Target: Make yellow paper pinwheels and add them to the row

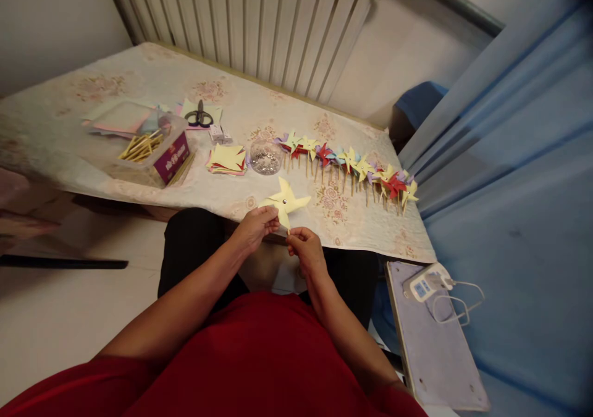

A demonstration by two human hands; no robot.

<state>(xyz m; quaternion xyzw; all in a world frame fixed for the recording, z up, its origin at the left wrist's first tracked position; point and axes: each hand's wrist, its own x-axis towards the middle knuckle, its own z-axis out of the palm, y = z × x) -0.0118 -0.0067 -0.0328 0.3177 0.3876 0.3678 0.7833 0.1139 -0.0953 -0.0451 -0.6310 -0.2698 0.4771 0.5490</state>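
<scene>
A yellow paper pinwheel point(293, 204) with a dark pin at its centre is held up over the near edge of the table. My left hand point(258, 224) pinches one of its blades from the left. Below the blades, my right hand point(306, 249) closes its fingers round the thin wooden stick, most of which is hidden. Beyond the pinwheel sit a round clear dish point(265, 157) of small shiny pins and a stack of yellow and red paper pieces point(227, 159). Several finished pinwheels point(351, 160) in yellow, red, blue and purple lie in a row to the right.
A clear plastic box point(173, 151) with several wooden sticks point(142, 146) stands at the left. Scissors point(199, 116) lie on paper behind it, near small boxes point(220, 134). A white power strip point(428, 283) with a cable rests on a low bench point(445, 355) beside the blue curtain point(514, 219).
</scene>
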